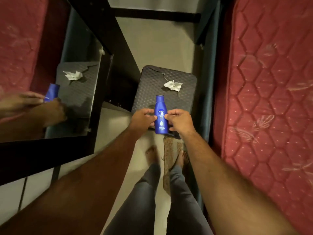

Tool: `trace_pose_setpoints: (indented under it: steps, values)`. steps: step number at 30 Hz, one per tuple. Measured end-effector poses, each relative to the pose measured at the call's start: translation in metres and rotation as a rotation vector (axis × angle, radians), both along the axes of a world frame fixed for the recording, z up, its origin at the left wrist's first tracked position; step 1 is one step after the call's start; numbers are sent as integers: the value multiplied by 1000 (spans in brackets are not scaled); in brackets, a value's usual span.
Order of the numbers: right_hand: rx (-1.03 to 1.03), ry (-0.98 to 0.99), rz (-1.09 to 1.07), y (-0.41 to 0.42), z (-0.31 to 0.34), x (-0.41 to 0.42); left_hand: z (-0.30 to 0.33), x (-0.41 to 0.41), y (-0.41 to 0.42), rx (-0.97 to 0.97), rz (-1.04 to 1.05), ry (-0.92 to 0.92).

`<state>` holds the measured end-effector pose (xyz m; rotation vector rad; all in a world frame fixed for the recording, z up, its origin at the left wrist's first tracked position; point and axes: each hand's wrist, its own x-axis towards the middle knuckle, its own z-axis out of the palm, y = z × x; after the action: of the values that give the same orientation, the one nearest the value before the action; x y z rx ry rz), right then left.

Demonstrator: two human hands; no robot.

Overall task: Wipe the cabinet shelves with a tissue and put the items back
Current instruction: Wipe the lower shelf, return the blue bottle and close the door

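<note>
From the head view, a blue lotion bottle (161, 114) is held upright between both hands above the near edge of a dark textured stool top (184, 78). The left hand (144, 118) is closed on the bottle's left side with fingertips at the label, and the right hand (179, 121) is closed on its right side, thumb and fingers pinching the body. Both forearms are stretched forward and downward from the bottom corners of the frame. A crumpled white tissue (173, 85) lies on the stool top just beyond the bottle, apart from it. The scene is repeated in a mirrored cabinet door (50, 92) at the left. The step in hand is judged to be the returning of items; whether wiping is finished cannot be told. Next, the bottle would have to be carried to a shelf and set down upright.
</note>
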<state>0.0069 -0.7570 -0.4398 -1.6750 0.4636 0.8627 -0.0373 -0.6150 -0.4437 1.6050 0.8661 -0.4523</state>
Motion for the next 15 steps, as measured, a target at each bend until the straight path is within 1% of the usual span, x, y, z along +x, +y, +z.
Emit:
trace_pose_setpoints:
  steps: [6,8,11,15]
  values:
    - [-47,13,110,16,-75,32,-74,20,9,3,144,35]
    - [-49,31,128,23,-94,40,-93,27,15,9,164,41]
    - [-38,55,154,32,-115,50,-111,36,23,9,172,59]
    - [-41,27,153,42,-131,59,-118,47,31,28,159,78]
